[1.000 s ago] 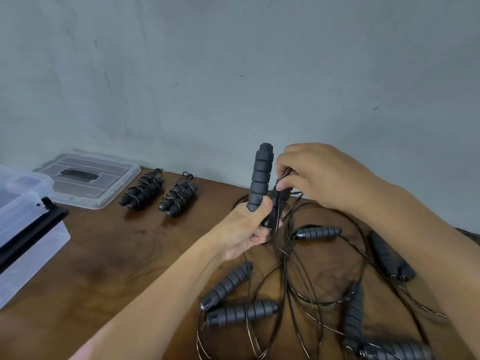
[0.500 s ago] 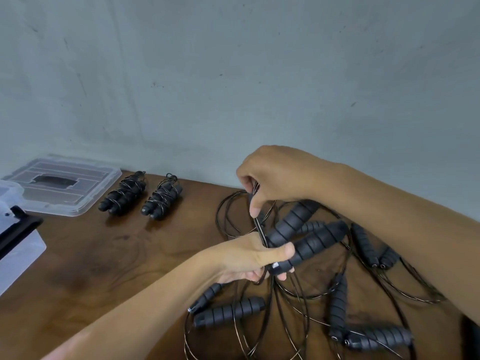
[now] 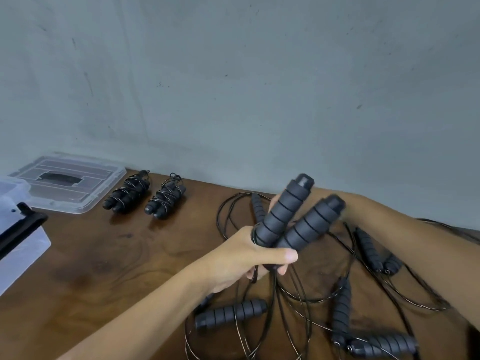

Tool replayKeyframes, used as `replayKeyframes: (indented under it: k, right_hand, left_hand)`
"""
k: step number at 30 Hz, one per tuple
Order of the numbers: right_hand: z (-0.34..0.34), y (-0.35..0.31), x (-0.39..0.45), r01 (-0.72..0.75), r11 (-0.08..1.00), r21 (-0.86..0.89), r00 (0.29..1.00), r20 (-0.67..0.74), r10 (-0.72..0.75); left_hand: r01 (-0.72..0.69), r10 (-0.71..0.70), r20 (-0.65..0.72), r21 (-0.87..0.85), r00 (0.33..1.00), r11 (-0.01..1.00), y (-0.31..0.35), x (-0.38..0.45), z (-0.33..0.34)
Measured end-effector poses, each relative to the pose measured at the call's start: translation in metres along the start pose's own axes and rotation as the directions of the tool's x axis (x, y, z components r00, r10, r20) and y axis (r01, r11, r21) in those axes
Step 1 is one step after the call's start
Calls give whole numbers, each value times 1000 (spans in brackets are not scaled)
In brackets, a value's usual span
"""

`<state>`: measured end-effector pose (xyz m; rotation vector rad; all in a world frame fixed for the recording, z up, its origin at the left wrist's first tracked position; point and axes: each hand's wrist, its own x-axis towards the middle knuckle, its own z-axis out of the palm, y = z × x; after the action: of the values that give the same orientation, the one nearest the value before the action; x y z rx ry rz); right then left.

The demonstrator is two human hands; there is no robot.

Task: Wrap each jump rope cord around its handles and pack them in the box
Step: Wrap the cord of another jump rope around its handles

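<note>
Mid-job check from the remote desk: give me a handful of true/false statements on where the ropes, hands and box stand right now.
1. The left hand grips two handles together. True.
2. Two wrapped bundles lie inside the box. False: they lie on the table, beside the lid.
3. The lid is off the box. True.
4. All ropes are wrapped. False: loose cords and handles still lie on the table.
5. The right hand is in plain view, empty. False: it is mostly hidden behind the held handles.
</note>
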<state>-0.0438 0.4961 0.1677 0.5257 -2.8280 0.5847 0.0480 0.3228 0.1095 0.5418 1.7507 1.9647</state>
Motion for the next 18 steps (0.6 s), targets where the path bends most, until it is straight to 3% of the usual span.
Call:
replayKeyframes:
  k: [1,2,3,4,6,10,18]
  right_hand:
    - [-5,0,-5,19,996,92,993,111,-30]
    - [-9,1,-8,23,962,272,911,391,-132]
    - [-14,-2,-16,-40,926,375,770,602,-211]
    - [-14,1,-21,-76,904,421,744,627,-230]
    - [-3,8,-27,-87,890,447,810,551,-198]
    - [14,4,-43,18,949,313,926,353,-134]
    - [20,-9,-65,-23,991,130,929,368,-27]
  left_hand:
    - [-21,18,-36,-69,999,997,0,1,-1]
    - [-44,34,-73,-144,997,989,-2,2,-2]
    - [-60,36,-111,-217,993,974,-3,2,-5]
    - [-73,31,-150,-283,988,956,-4,3,-7]
    - [-89,6,-215,-380,977,921,-8,5,-12]
    - [-71,-96,-324,-468,941,881,-18,5,-17]
    - [-176,-129,-462,-559,877,810,-30,16,-25]
